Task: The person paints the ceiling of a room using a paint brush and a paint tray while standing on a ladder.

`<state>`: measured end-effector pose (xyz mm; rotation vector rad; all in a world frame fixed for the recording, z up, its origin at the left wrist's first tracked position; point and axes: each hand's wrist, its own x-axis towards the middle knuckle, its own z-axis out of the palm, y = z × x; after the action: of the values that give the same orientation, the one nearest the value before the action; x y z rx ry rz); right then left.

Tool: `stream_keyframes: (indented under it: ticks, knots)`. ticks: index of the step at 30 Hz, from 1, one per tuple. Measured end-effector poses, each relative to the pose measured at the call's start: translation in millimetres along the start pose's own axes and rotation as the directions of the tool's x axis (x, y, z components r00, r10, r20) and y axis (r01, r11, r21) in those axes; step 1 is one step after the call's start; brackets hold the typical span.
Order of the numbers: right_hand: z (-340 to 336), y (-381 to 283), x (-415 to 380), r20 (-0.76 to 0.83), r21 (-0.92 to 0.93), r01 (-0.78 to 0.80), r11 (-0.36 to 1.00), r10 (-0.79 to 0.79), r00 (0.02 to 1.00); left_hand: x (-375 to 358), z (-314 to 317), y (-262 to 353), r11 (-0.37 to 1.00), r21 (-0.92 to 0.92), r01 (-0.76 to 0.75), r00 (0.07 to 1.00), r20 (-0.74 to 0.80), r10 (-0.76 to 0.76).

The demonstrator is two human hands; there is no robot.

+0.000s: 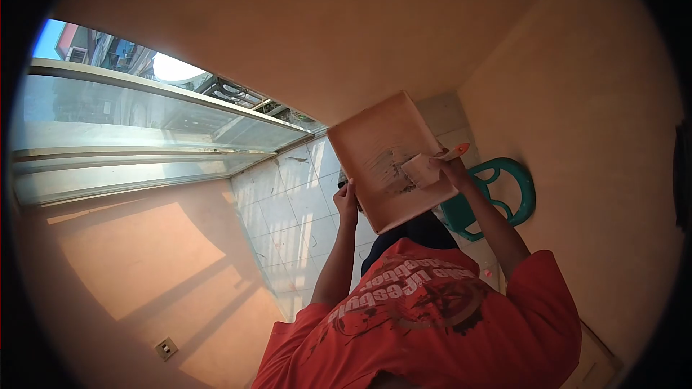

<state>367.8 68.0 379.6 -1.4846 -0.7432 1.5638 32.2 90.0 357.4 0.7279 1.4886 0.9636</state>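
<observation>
An orange-brown rectangular tray (375, 130), with dark debris or marks near its middle, is held up in front of my body. My left hand (346, 199) is closed on its left edge, where a dark piece sticks out beside my fingers. Over the right part of the tray, my right hand (453, 171) grips a wide flat brush (422, 171) with an orange handle end. The brush's pale, broad end points left and rests on or just above the tray's surface, close to the dark bits; contact cannot be made out.
A green plastic chair or stool (525, 191) stands to the right, behind my right forearm. White floor tiles (288, 209) lie below. A window with glass panes (144, 115) is at upper left. Orange walls (577, 173) surround the space, one with a switch (166, 349).
</observation>
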Motion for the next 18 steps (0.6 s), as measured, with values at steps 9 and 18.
stream_keyframes:
  ticks: [9,18]
  knots:
    - [3.9,-8.8,-3.6,-0.007,-0.078,-0.014,0.997,0.014,1.000,6.9,-8.2,-12.2,1.000,0.026,0.008,0.999,0.035,-0.009]
    - [-0.5,4.0,1.6,-0.040,-0.102,0.039,0.994,-0.043,0.998,3.1,-5.5,0.1,0.998,-0.020,0.063,0.997,0.040,-0.062]
